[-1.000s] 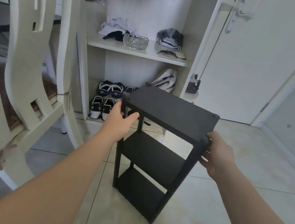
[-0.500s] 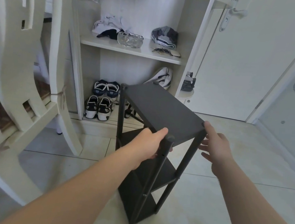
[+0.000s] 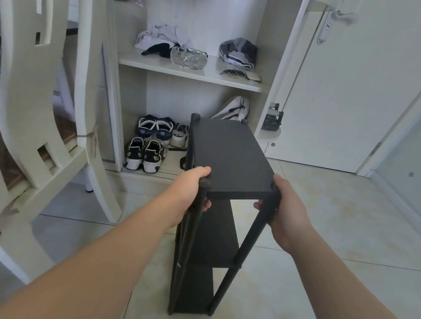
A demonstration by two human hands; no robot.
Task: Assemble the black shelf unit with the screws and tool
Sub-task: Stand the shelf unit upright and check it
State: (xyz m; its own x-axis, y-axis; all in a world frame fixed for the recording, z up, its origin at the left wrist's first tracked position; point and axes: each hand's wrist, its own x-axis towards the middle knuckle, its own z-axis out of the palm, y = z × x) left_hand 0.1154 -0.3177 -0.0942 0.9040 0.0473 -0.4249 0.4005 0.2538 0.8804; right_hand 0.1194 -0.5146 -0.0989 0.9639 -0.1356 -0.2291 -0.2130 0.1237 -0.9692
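1. Left arm reaches forward from the lower left. The left hand grasps the near-left corner of the shelf unit, with the thumb lying on the top panel and the fingers curled round the post below it.
2. Right arm reaches in from the lower right. The right hand grips the near-right corner, thumb at the top edge and fingers wrapped round the post. Their tips show on the post's inner side.
3. Shelf unit: black, three tiers, upright on the tiled floor, just in front of the open cupboard, short end toward the person.
4. Cannot tell whether its feet bear on the floor or are held slightly clear.
5. The far posts are mostly hidden by the top panel; only their caps show at the far corners.
6. A pale speck on the near-left post, low down, is too small to identify.
7. Shoes sit on the cupboard's bottom level. The pair nearest the shelf unit is partly hidden behind it.
8. A glass bowl and bundled cloth are on the cupboard shelf. The small dark items beside them are unclear.
9. A pale chair is at left, cut off by the frame.
10. An object at the bottom right edge is cut off and cannot be identified.
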